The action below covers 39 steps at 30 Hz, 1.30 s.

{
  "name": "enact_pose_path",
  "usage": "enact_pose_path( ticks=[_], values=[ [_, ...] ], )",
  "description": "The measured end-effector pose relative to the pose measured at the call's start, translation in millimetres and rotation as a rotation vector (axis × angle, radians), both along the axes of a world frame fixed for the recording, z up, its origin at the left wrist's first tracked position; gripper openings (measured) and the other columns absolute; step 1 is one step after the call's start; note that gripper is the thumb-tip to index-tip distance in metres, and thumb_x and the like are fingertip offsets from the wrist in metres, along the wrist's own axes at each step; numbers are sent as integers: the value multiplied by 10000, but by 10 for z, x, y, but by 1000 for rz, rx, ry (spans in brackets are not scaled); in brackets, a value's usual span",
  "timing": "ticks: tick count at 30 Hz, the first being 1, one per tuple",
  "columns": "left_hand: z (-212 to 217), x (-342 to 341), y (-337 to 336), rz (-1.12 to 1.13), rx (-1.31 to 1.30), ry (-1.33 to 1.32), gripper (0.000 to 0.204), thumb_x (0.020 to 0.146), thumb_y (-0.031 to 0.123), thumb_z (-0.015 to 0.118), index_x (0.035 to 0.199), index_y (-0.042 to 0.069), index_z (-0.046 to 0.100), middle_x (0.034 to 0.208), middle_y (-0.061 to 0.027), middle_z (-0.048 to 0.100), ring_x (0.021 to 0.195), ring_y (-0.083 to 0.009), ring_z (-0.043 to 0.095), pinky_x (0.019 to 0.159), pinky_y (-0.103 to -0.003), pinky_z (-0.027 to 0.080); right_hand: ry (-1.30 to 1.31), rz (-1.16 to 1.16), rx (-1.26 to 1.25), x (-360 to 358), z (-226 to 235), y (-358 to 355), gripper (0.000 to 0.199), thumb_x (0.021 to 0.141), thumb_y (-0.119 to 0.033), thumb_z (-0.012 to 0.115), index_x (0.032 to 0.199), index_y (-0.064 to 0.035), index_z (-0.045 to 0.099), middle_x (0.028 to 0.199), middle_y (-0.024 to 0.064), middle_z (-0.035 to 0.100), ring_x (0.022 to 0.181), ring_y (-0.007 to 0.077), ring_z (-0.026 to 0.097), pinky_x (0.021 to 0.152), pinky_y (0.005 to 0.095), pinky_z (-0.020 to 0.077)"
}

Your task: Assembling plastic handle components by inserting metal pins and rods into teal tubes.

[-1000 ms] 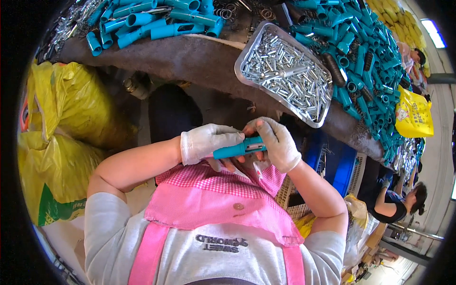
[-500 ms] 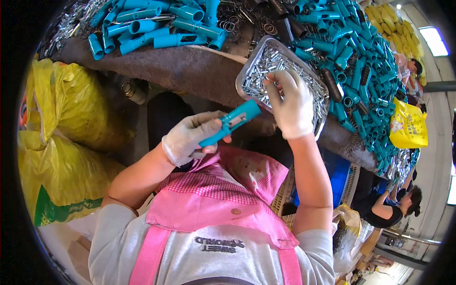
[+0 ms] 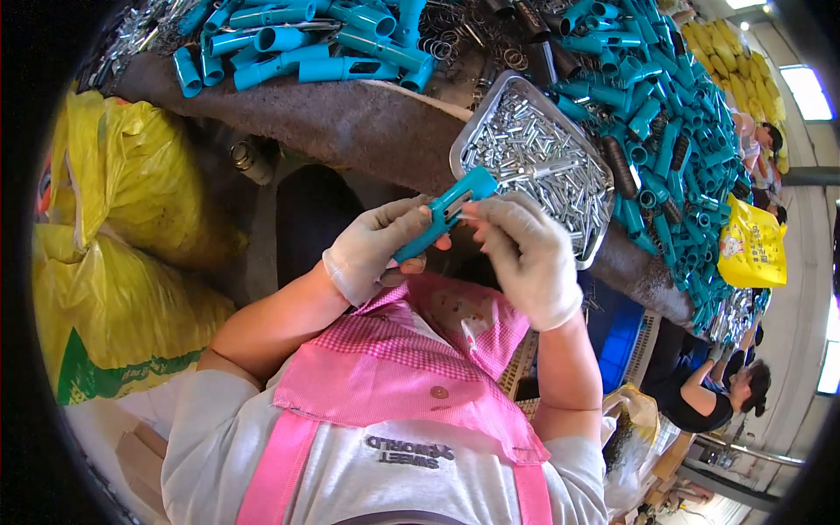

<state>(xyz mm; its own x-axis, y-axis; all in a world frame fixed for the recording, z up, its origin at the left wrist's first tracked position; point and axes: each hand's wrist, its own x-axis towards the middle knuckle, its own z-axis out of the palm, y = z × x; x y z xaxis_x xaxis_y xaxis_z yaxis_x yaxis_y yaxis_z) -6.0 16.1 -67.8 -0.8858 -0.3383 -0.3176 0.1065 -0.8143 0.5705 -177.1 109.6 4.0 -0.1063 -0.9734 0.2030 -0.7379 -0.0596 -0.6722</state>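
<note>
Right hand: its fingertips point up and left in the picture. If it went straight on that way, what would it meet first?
The right hand would meet the teal tube held in the left hand; its fingertips already seem to be at it, though depth is unclear.

- The workbench (image 3: 350,131) had a dark, worn top that ran from upper left to lower right.
- Heaps of teal plastic tubes (image 3: 674,114) covered the far and right parts of the bench.
- Dark metal rings (image 3: 455,39) lay among the tubes.
- Yellow sacks (image 3: 131,262) stood stacked at the left, beside the bench.
- A yellow bag (image 3: 752,245) hung at the right edge of the bench.
- A blue crate (image 3: 621,337) sat under the bench.
- Bright ceiling light panels (image 3: 805,87) shone at upper right.
- Another seated person (image 3: 709,402) worked at lower right.
</note>
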Motion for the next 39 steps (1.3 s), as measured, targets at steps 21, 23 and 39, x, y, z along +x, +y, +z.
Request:
enact_pose_path(
  ticks=[21,23,39],
  values=[
    [1,-46,255,91,-462,-176,343,927,224,534,1205,24,528,856,-3,588,624,-40,477,543,-180,394,572,-125,-104,377,-257,205,122,775,-121,566,890,-88,542,690,55,548,640,241,587,537,372,483],
    [-16,-27,237,102,-459,-167,339,922,211,542,1203,22,531,853,2,582,628,-37,474,544,-180,394,523,-143,-52,362,-299,213,129,766,-89,589,883,-74,534,717,78,575,641,252,600,543,356,493],
    [-292,230,271,61,-1169,-43,620,888,139,555,1396,25,217,1215,-181,474,1089,-260,524,934,-335,400,-1114,-379,33,378,-644,138,232,819,-74,661,1017,-13,558,866,29,594,679,74,517,597,205,422]
  ],
)
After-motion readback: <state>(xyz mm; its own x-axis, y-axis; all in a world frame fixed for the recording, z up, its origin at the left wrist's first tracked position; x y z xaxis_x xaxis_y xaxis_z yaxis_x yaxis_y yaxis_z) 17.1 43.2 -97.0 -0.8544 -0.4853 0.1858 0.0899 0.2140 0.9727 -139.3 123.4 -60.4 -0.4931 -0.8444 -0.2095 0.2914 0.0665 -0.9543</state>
